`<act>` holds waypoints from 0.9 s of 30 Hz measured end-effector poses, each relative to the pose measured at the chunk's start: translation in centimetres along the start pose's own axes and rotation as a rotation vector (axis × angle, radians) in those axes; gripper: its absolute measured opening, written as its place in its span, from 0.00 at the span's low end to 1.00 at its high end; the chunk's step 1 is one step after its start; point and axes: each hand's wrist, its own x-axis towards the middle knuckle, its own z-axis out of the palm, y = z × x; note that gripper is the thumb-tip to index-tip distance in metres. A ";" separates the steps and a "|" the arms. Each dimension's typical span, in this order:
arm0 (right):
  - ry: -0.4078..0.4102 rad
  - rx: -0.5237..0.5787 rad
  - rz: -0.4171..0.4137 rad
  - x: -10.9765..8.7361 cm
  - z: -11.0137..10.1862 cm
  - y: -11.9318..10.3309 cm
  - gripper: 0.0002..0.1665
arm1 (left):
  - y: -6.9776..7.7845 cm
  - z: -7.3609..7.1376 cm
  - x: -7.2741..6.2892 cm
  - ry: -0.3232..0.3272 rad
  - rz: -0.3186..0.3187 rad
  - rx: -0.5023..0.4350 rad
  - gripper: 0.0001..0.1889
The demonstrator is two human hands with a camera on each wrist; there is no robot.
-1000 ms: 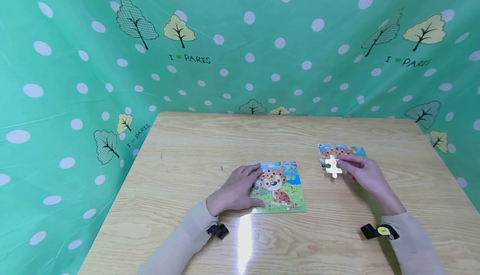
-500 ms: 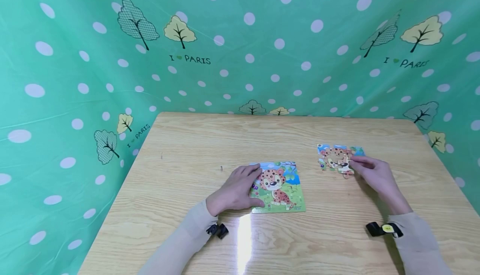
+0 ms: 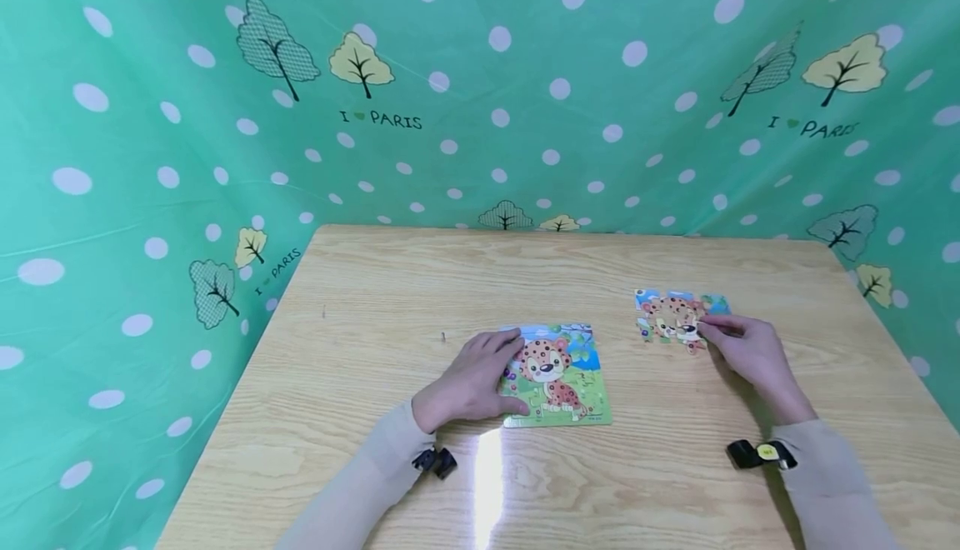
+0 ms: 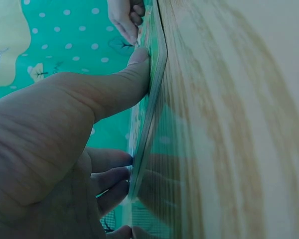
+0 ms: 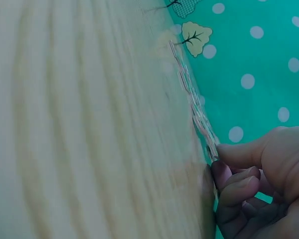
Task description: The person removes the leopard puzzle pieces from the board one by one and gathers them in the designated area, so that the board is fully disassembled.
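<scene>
The left hand (image 3: 472,375) rests along the left side of a square picture board (image 3: 561,383) showing a cartoon leopard. Seen from the left wrist, its thumb presses on the board's face, with the other fingers at the far part of the edge. Off to the right, the right hand (image 3: 750,357) pinches a jigsaw piece (image 3: 688,332) between thumb and fingers, at the lower right of a partly joined leopard jigsaw (image 3: 662,307). In the right wrist view the joined pieces (image 5: 192,102) lie as a thin layer on the table, thumb tip right at their near end.
Both things lie on a wood-grain table (image 3: 375,300), the jigsaw farther back and right of the board. A green dotted cloth (image 3: 495,117) hangs behind and at the sides. A tiny dark speck (image 3: 442,336) shows left of the board.
The right hand has turned a jigsaw piece from its pale back to its printed face and brought it against the partly joined jigsaw. The left hand and board have stayed put.
</scene>
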 end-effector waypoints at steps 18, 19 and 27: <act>-0.012 -0.052 -0.005 -0.4 -0.7 -0.9 0.34 | -0.1 0.1 0.0 0.010 0.014 0.008 0.56; -0.019 -0.054 -0.004 -0.4 -0.8 -0.8 0.34 | -0.1 0.1 0.0 0.011 0.015 0.011 0.56; -0.047 -0.061 -0.028 -0.5 -0.7 -0.7 0.31 | 0.0 0.1 0.0 0.013 0.007 0.002 0.56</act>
